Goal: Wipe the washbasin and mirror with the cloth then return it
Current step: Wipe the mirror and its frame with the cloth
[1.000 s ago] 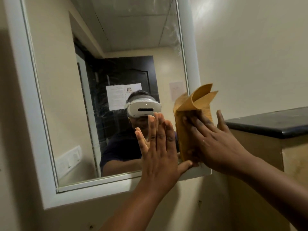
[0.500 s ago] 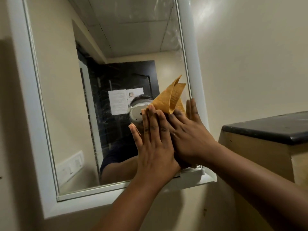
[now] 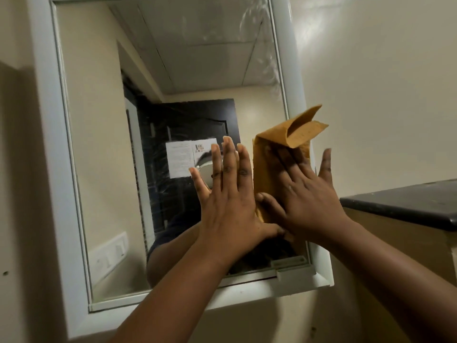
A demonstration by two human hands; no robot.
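The right hand (image 3: 306,201) presses a folded mustard-yellow cloth (image 3: 269,169) flat against the white-framed wall mirror (image 3: 173,70), near its right edge, fingers spread wide over it. The left hand (image 3: 230,201) lies open on the glass just beside the cloth, fingers splayed, gripping nothing.

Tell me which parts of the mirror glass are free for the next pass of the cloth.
Free: the mirror glass from its left frame across to the left hand, and the strip above both hands. Crowded: the lower right, where the right hand presses the cloth.
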